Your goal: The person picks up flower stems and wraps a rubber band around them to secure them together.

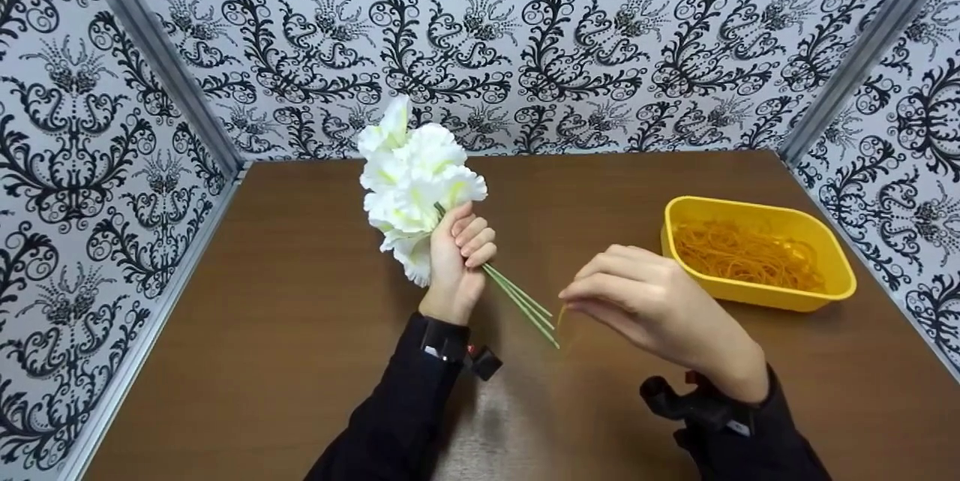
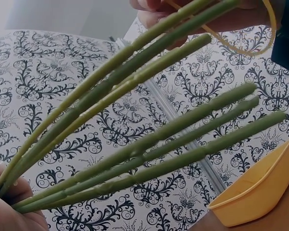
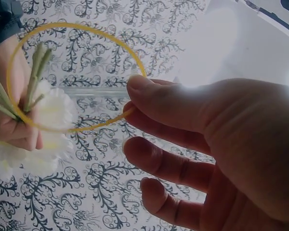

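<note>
White artificial flowers (image 1: 414,184) are gripped in the closed left hand (image 1: 461,256), stems (image 1: 526,311) slanting down-right toward the right hand (image 1: 649,305), where a yellow rubber band (image 3: 62,24) is pinched fingertip-to-thumb beside their ends.

Head view from high up, forward and down; wrist views from close in (stems (image 2: 154,138) common to both).

Two hands (image 1: 459,260), one pinched band (image 3: 62,24), six stems (image 2: 183,126) (at least), one tub (image 1: 765,295).
</note>
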`<state>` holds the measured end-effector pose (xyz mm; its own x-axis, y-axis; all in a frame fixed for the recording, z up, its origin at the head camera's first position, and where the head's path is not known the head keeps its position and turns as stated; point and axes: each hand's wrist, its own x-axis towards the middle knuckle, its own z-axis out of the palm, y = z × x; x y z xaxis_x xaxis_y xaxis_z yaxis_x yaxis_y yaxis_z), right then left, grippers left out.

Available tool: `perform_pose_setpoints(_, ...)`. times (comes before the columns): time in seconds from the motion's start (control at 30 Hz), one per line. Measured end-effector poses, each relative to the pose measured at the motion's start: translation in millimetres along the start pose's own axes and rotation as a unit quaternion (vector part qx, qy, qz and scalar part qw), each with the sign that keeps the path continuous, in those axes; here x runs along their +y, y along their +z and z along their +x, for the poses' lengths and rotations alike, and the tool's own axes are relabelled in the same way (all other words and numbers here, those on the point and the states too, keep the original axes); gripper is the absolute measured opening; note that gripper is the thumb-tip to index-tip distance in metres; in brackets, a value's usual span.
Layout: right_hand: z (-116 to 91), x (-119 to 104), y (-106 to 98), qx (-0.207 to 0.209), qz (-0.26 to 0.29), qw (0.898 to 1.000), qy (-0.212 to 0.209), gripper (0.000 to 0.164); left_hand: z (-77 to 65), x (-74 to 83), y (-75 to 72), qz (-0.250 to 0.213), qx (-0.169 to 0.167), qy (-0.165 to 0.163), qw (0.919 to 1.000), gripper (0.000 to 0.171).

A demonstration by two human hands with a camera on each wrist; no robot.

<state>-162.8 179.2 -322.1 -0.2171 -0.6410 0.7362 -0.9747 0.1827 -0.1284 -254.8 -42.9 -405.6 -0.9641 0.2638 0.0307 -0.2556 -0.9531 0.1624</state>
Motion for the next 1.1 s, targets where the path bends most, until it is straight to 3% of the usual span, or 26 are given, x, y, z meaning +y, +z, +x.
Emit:
perform_pose_setpoints(0.5, -4, 12, 16, -0.008, -0.061, 0.997, 0.040, 0.020, -0.1, -7.9, -0.6, 0.017, 0.013, -0.010, 0.9997, 0.049)
perform_pose_setpoints(0.6, -4, 14, 19, -0.004, -0.071, 0.996, 0.051, 0.013, -0.3, -9.2, -0.2, 0.014, 0.012, -0.017, 0.9997, 0.050)
perform_pose_setpoints(0.77, -4, 17, 24, 0.010, -0.075, 0.995, 0.061, 0.009, -0.6, -11.4, -0.5, 0.016, 0.006, -0.022, 0.9996, 0.050)
perform_pose_setpoints(0.97, -3, 22, 30, 0.036, -0.068, 0.995, 0.069, 0.024, -1.0, -13.9, -1.3, 0.020, 0.004, -0.023, 0.9995, 0.049)
perform_pose_setpoints(1.1, -3, 26, 33, 0.056, -0.067, 0.994, 0.072, 0.025, -0.9, -14.7, -2.1, 0.025, 0.002, -0.023, 0.9994, 0.049)
